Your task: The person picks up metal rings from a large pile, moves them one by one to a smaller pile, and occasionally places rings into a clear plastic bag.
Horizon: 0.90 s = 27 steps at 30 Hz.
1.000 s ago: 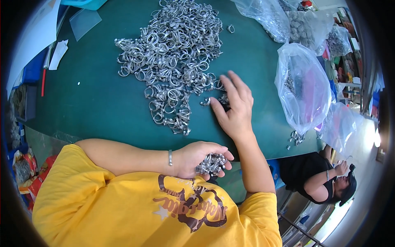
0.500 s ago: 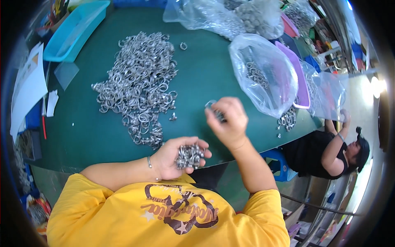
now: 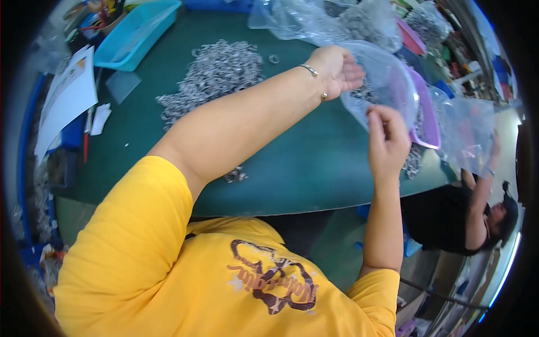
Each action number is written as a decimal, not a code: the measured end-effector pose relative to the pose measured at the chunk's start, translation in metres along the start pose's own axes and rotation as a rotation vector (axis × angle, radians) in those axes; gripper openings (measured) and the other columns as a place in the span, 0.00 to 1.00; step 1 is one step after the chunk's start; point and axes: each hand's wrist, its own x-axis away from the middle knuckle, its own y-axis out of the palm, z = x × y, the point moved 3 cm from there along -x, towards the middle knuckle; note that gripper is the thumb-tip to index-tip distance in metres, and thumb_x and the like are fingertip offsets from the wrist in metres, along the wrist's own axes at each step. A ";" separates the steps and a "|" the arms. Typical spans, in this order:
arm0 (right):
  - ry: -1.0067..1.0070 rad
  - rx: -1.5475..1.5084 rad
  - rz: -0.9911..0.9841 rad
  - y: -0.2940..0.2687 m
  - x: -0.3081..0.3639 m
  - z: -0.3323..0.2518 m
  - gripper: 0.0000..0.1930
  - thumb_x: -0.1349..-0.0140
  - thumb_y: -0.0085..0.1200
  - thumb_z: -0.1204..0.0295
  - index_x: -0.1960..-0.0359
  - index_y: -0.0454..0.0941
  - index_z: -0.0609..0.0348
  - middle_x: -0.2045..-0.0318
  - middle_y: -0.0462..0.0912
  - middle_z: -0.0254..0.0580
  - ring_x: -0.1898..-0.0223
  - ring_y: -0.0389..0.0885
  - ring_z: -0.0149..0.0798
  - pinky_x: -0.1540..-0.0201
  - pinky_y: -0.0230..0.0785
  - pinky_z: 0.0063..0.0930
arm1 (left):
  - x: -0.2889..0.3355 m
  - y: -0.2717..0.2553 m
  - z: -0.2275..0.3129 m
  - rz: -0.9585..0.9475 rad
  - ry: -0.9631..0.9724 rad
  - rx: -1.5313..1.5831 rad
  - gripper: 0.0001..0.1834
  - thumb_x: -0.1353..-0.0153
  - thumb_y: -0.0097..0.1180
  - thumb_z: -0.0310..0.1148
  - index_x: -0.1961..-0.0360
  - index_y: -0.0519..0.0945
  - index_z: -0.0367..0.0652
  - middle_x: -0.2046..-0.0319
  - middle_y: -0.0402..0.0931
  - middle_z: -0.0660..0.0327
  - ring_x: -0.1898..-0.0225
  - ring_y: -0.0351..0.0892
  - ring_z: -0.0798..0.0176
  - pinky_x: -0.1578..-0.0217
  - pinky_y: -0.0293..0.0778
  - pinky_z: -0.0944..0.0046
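Note:
My left hand reaches across the table to the near side of a clear plastic bag. Its fingers are stretched out and no rings show in the palm. At the bag's near edge my right hand is closed, thumb and fingers pinched on the plastic rim. Inside the bag lie metal rings, partly hidden by my left fingers. A big heap of silvery metal rings covers the table's left middle, its near part hidden behind my left forearm.
A purple tray stands beside the bag, with loose rings near it. A turquoise tray sits at the far left. Filled bags line the back. At the right, another person holds up a clear bag.
My left hand has swung from near my body to the bag, and the rings it cupped no longer show in it. My right hand has moved right to the bag's rim.

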 end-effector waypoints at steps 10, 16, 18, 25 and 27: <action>-0.444 -0.092 -0.590 0.141 0.060 -0.048 0.15 0.52 0.59 0.69 0.61 0.76 0.56 0.50 0.71 0.42 0.48 0.68 0.51 0.50 0.65 0.42 | 0.164 -0.093 0.030 -0.013 0.808 -1.450 0.12 0.44 0.54 0.34 0.60 0.77 0.39 0.58 0.76 0.54 0.54 0.74 0.56 0.53 0.69 0.61; -0.315 0.135 -0.404 0.089 0.078 -0.025 0.09 0.55 0.57 0.77 0.69 0.76 0.57 0.55 0.74 0.43 0.56 0.72 0.49 0.56 0.68 0.39 | 0.225 -0.140 -0.025 -0.066 0.495 -2.075 0.31 0.55 0.66 0.43 0.47 0.73 0.55 0.38 0.55 0.48 0.34 0.48 0.43 0.41 0.42 0.32; -0.245 0.103 -0.404 0.080 0.084 -0.024 0.09 0.55 0.57 0.79 0.69 0.76 0.58 0.56 0.74 0.44 0.56 0.72 0.50 0.56 0.68 0.38 | 0.212 -0.141 -0.026 0.005 0.492 -2.134 0.28 0.55 0.65 0.37 0.48 0.74 0.56 0.38 0.56 0.52 0.34 0.48 0.45 0.41 0.42 0.33; 0.022 -0.005 -0.345 0.043 0.111 -0.004 0.07 0.51 0.53 0.85 0.70 0.76 0.62 0.70 0.77 0.46 0.67 0.75 0.47 0.62 0.69 0.32 | 0.191 -0.125 0.002 0.112 0.939 -1.872 0.13 0.51 0.56 0.21 0.62 0.79 0.46 0.51 0.70 0.53 0.48 0.69 0.51 0.45 0.55 0.47; 0.050 -0.023 -0.290 0.043 0.114 -0.009 0.07 0.49 0.51 0.86 0.69 0.76 0.63 0.70 0.76 0.47 0.68 0.75 0.45 0.65 0.68 0.30 | 0.195 -0.122 0.002 0.076 0.996 -1.629 0.12 0.51 0.56 0.20 0.64 0.79 0.43 0.53 0.71 0.53 0.54 0.72 0.54 0.50 0.64 0.56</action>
